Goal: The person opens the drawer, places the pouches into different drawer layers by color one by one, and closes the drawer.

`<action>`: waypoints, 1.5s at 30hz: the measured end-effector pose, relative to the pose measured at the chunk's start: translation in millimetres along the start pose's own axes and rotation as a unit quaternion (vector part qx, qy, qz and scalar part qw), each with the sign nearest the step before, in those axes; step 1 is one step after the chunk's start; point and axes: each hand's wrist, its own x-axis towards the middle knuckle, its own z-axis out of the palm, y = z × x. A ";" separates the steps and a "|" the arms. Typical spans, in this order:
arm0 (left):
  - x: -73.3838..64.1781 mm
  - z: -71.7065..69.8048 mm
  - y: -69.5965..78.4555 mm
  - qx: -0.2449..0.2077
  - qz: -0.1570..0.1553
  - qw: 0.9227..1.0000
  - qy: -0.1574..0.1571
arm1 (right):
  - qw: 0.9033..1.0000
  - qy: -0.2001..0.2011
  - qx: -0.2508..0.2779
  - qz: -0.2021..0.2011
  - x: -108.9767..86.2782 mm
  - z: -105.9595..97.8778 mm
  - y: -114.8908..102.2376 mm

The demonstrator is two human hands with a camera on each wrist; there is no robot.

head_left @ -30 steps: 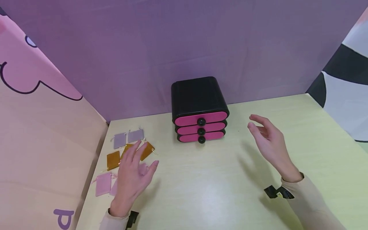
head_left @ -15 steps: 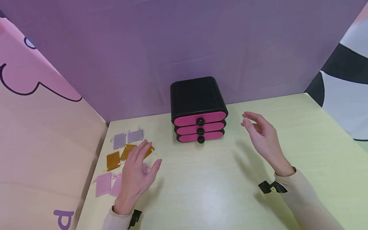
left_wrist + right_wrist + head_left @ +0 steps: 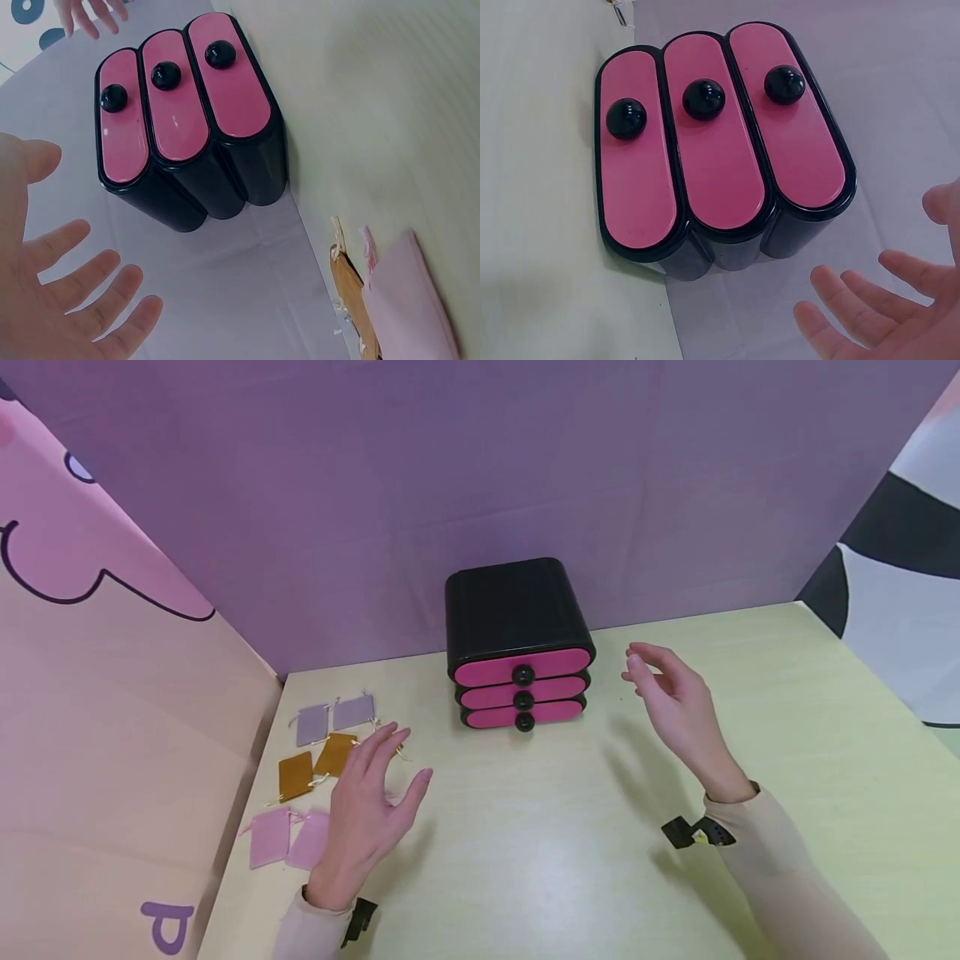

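A small black cabinet (image 3: 517, 610) with three pink drawers stands against the back wall, each drawer pushed in and fitted with a round black knob (image 3: 704, 100). My left hand (image 3: 367, 814) hovers over the left part of the table with fingers spread, holding nothing. It overlaps some drawstring pouches in the head view. Pink pouches (image 3: 270, 838), mustard-brown pouches (image 3: 296, 777) and grey pouches (image 3: 312, 725) lie there in rows; one brown pouch is mostly hidden behind the fingers. Right of the cabinet, my right hand (image 3: 678, 718) is raised above the table, fingers loosely bent, nothing in it.
The light wooden table (image 3: 525, 860) ends at a purple cloth wall (image 3: 375, 527) behind the cabinet. A printed panel (image 3: 112, 735) borders it on the left, and a black-and-white patterned panel (image 3: 900, 602) rises at the right.
Both hands have drifted inward: the left one to the right, uncovering more of the pink and brown pouches, the right one left and slightly toward the back. The cabinet and pouches stay put.
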 end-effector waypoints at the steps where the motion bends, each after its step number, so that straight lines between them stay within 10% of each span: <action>1: 0.2 0.1 0.2 -0.001 0.002 1.000 0.000 | 1.000 0.000 -0.001 0.000 1.5 0.9 -0.4; 45: 24.5 33.8 38.6 -0.072 0.002 0.996 -0.058 | 0.992 -0.110 -0.009 0.057 73.1 53.0 -14.4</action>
